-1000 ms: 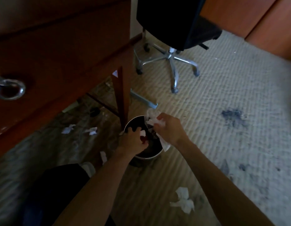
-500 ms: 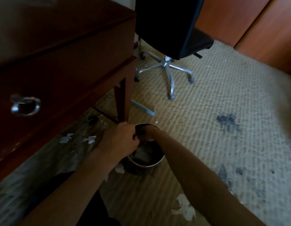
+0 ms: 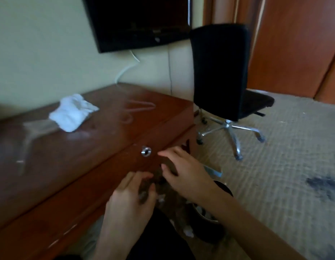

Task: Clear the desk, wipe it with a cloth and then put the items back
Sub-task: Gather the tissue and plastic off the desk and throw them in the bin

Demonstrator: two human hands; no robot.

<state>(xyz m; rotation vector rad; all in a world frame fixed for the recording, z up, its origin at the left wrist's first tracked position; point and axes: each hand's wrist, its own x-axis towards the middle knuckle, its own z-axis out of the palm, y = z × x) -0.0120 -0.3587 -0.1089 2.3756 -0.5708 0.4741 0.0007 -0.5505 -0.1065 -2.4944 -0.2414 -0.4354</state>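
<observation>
A crumpled white cloth [image 3: 72, 112] lies on top of the wooden desk [image 3: 106, 128], left of the drawer's round metal pull [image 3: 146, 151]. My left hand [image 3: 129, 201] hovers in front of the desk's front edge, its grip released, fingers loose and blurred. My right hand [image 3: 183, 169] hangs just beside it, fingers spread, grasping nothing. Below my right wrist sits a round waste bin [image 3: 209, 218] holding paper scraps. A black office chair [image 3: 223, 76] stands on the carpet [image 3: 285, 166] at right.
</observation>
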